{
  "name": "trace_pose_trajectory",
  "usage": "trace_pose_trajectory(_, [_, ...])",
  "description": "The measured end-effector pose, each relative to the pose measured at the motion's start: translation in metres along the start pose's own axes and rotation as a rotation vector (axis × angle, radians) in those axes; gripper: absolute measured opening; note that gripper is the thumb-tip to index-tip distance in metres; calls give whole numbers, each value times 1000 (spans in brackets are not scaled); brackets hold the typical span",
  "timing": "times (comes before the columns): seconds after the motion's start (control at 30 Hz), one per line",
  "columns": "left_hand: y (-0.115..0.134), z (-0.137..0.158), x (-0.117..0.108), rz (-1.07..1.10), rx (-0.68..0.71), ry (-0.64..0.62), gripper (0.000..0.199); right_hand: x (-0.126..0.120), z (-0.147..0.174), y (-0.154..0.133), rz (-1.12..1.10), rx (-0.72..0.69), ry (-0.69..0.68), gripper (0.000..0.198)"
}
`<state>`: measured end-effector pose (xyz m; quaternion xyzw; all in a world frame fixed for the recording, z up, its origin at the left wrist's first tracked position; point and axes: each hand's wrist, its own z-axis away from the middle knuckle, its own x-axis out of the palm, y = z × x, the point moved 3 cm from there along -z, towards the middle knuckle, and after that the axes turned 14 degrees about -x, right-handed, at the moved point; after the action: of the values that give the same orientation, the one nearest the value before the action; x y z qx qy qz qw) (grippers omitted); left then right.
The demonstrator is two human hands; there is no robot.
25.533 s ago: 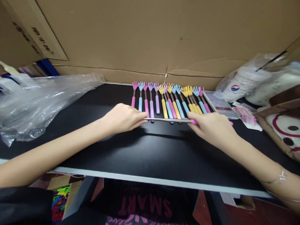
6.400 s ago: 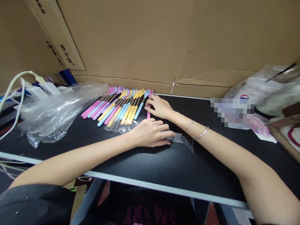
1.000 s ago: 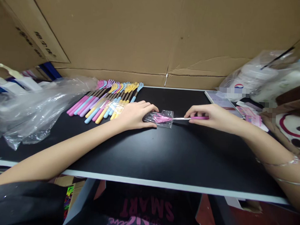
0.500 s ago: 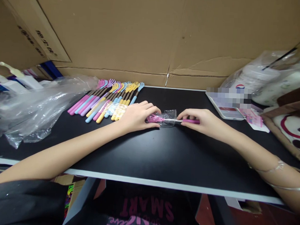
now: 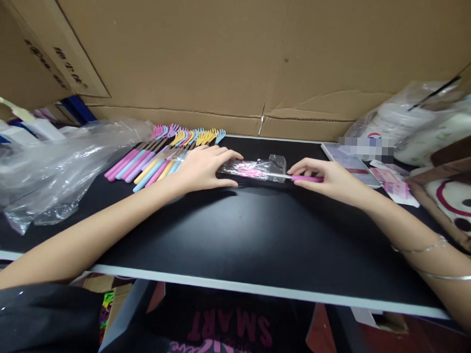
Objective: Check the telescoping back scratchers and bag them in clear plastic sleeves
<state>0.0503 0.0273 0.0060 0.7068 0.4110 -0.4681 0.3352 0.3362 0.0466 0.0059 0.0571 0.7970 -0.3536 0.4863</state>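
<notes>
Between thumb and fingers, my right hand (image 5: pixel 331 181) grips the pink handle of a back scratcher (image 5: pixel 306 178). The scratcher's pink claw head and part of its metal shaft lie inside a clear plastic sleeve (image 5: pixel 277 165). My left hand (image 5: pixel 202 169) is at the sleeve's left end, thumb and fingers spread apart around it. Whether the palm touches the sleeve is hidden. Just behind and left of that hand lies a row of several back scratchers (image 5: pixel 137 159) in pink, blue, purple and yellow, claws pointing away from me; my left hand covers some of their handles.
Crumpled clear plastic bags (image 5: pixel 60 163) lie on the black tabletop (image 5: pixel 236 239) at left. To the right are a phone (image 5: pixel 351 163), pink and white paper slips (image 5: pixel 394 188), a bagged cup (image 5: pixel 402 121) and a brown bag with a cartoon face (image 5: pixel 453 196). A cardboard wall (image 5: pixel 210 50) stands behind.
My left hand has spread its fingers and moved slightly left. My right hand has shifted a little right and away from me with the scratcher, and more of the sleeve now shows.
</notes>
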Motion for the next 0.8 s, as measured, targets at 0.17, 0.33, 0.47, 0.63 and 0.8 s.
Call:
trace_pose_trajectory(0.17, [-4, -1, 3, 8, -17, 12, 48, -5, 1, 4, 43, 4, 36, 36])
trace_pose_trajectory(0.33, [-7, -2, 8, 58, -13, -12, 45, 0, 0, 4, 6, 15, 50, 35])
trace_pose_trajectory(0.47, [-6, -1, 8, 106, -39, -4, 39, 3, 1, 4, -63, 36, 65, 38])
trace_pose_trajectory(0.63, [2, 3, 6, 70, 6, 98, 38, 6, 0, 1, -38, 26, 93, 41])
trace_pose_trajectory(0.8, [13, 7, 5, 8, 132, 205, 38, 10, -2, -6, -51, 4, 120, 41])
